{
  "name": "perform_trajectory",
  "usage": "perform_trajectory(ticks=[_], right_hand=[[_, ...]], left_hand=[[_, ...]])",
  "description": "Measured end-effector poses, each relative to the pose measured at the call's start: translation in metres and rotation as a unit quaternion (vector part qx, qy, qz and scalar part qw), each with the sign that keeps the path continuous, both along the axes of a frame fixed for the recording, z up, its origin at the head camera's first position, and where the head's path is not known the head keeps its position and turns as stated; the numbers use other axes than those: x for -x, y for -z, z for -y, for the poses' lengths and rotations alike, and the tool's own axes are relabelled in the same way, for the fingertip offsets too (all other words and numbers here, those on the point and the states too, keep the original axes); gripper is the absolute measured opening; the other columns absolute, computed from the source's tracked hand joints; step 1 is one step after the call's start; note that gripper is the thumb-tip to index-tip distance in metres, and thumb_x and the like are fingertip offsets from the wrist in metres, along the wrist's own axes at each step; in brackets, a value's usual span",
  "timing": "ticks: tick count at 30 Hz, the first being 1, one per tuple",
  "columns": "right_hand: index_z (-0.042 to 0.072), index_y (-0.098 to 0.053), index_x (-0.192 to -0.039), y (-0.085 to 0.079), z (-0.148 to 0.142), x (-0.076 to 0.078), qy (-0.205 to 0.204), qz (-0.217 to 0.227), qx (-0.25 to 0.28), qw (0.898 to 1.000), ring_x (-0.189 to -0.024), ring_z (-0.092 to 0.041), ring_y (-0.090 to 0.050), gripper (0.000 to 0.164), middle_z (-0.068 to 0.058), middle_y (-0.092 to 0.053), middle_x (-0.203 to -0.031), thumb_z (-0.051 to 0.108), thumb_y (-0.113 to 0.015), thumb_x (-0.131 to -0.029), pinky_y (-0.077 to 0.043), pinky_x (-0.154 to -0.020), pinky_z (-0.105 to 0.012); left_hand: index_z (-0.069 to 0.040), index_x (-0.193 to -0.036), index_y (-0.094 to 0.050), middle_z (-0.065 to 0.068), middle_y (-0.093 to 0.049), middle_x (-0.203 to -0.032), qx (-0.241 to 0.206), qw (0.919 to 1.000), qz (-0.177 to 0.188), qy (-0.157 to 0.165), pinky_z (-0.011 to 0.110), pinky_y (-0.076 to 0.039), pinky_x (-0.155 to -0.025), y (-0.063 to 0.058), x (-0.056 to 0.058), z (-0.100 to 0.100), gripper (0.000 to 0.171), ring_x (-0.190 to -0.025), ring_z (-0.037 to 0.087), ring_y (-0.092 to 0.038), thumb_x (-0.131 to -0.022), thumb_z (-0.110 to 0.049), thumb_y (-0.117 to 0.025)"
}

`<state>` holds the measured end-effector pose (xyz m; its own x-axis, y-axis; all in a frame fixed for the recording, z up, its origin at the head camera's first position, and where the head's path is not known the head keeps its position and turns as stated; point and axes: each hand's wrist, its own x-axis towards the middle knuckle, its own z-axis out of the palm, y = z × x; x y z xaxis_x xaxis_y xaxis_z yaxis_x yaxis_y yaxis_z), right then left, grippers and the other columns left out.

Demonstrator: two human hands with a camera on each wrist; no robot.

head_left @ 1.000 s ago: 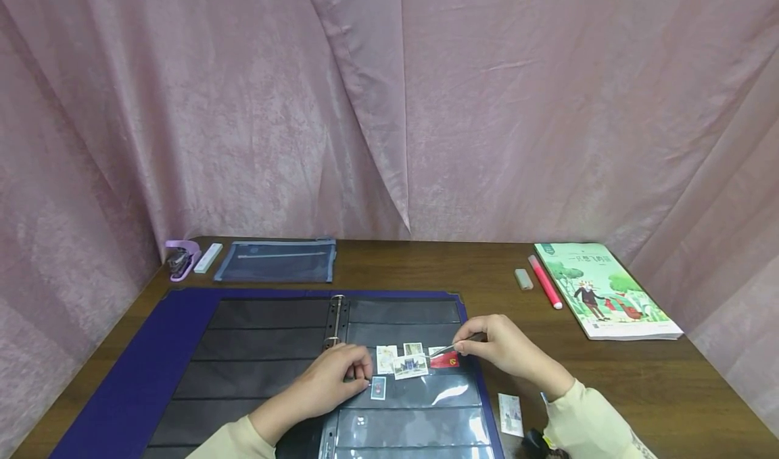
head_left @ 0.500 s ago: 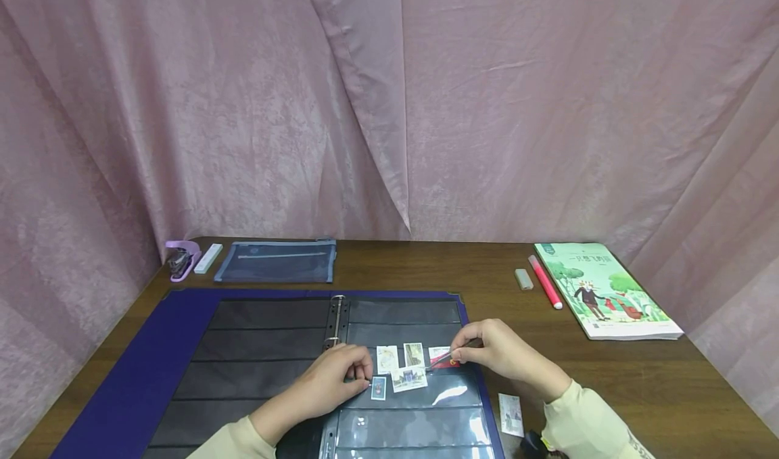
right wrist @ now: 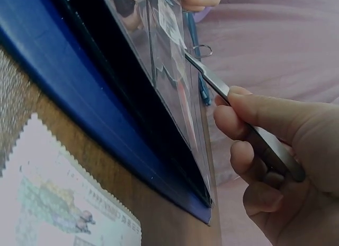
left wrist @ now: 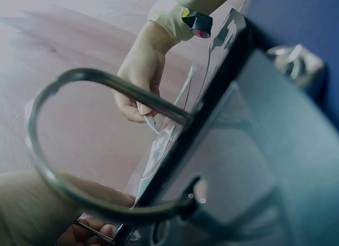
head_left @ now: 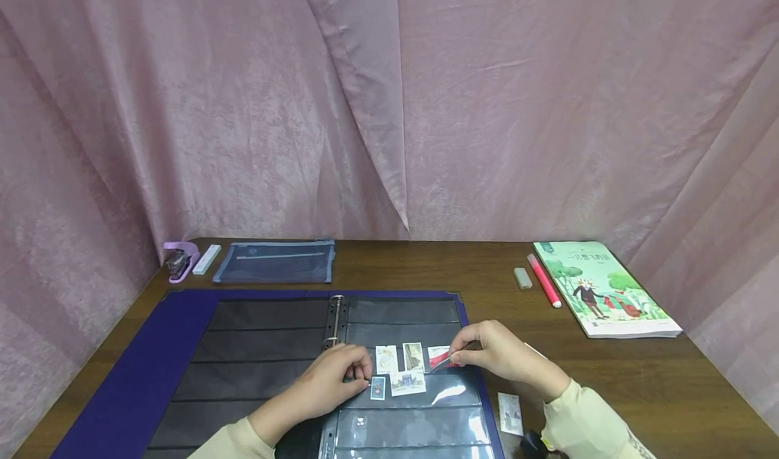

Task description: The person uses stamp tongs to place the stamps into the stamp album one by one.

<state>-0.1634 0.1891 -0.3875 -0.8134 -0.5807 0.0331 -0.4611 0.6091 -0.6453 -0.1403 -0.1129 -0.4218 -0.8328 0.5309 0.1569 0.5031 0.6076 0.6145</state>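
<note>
Stamp in hand: pale pictorial stamp (head_left: 408, 382), lying on the right page at the tips of the tweezers (right wrist: 214, 83); cannot tell whether it is inside a pocket.
Right hand (head_left: 494, 352): one of two working hands; thumb and fingers closed around the tweezers.
Left hand (head_left: 335, 376): fingers curled, tips at the page beside a small blue stamp (head_left: 377, 389); whether they pinch the clear film cannot be told.
Handling advice: grip lightly, slide the tips flat, spare the perforated edges; steady the film meanwhile.
Album (head_left: 122, 378): open ring binder, dark strip-pocket pages; left-page strips show no stamps.
Right page, further stamps: light stamp (head_left: 386, 359), tall stamp (head_left: 413, 356), red stamp (head_left: 437, 355).
Loose stamp (head_left: 510, 414): on the tabletop (head_left: 426, 263), just right of the album.
Mesh pouch (head_left: 274, 266): behind the album; contents unclear.
</note>
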Motion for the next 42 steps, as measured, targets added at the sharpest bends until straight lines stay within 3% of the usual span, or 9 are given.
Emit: perform_trajectory(ticks=[19,23,30,42], right_hand=[[0.016,-0.067,-0.078,0.000,-0.002,0.002,-0.037,0.013,-0.002,0.999,-0.066,0.003,-0.052,0.009,0.009,-0.064,-0.070,0.023,-0.064,-0.081,-0.046,-0.065,-0.019],[0.018,-0.068,-0.080,-0.002,-0.005,0.004,-0.029,0.025,-0.007,0.999,-0.071,0.003,-0.054,0.006,0.011,-0.067,-0.077,0.024,-0.065,-0.081,-0.047,-0.069,-0.020],[0.017,-0.067,-0.082,-0.008,-0.014,0.003,-0.013,0.054,0.004,0.998,-0.066,-0.002,-0.055,0.011,0.003,-0.068,-0.080,0.027,-0.063,-0.083,-0.048,-0.063,-0.020],[0.015,-0.067,-0.082,-0.028,-0.027,-0.002,0.013,0.018,0.005,1.000,-0.059,0.002,-0.053,0.013,0.001,-0.065,-0.071,0.027,-0.063,-0.082,-0.045,-0.054,-0.020]], left_hand=[[-0.024,-0.074,-0.052,-0.015,-0.048,-0.069,0.003,1.0000,0.008,0.001,0.017,-0.034,-0.064,-0.003,0.000,-0.001,0.021,-0.070,0.002,-0.042,-0.074,-0.013,-0.070],[-0.025,-0.074,-0.052,-0.015,-0.048,-0.069,0.004,0.9999,0.011,-0.002,0.017,-0.034,-0.064,-0.003,-0.001,0.000,0.020,-0.070,0.003,-0.043,-0.075,-0.014,-0.069],[-0.025,-0.074,-0.052,-0.016,-0.048,-0.070,0.003,0.9999,0.010,-0.004,0.017,-0.035,-0.063,-0.002,-0.001,0.000,0.021,-0.070,0.002,-0.042,-0.075,-0.014,-0.070],[-0.026,-0.074,-0.052,-0.016,-0.048,-0.069,0.006,0.9999,0.012,-0.011,0.017,-0.034,-0.063,0.000,0.000,0.001,0.021,-0.070,0.002,-0.042,-0.075,-0.015,-0.070]])
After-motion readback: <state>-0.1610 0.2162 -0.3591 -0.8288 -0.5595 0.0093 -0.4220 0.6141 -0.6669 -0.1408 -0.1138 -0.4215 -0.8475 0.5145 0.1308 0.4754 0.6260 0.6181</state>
